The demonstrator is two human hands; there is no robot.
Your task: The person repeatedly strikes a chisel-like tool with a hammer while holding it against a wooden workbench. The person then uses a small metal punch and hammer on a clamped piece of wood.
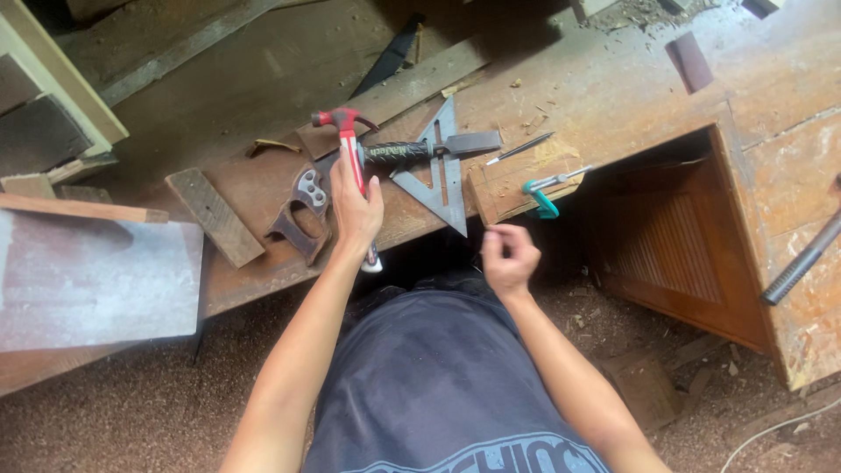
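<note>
Gripping a red hammer (pixel 352 162) over the worktop (pixel 613 96), the left hand (pixel 355 210) clenched its handle; the right hand (pixel 510 258) hung curled, holding nothing I could see. A loose swing might have struck the square (pixel 438 188) or saw handle (pixel 302 215) nearby.

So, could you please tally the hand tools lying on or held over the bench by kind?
Hammers: 1, red hammer in the left hand
Hand saws: 1
Metal triangle squares: 1
Black-handled tools: 1
Teal clamps: 1
Total: 5

Glossy red hammer (pixel 352 149) (rough wooden bench (pixel 613 96))
</note>
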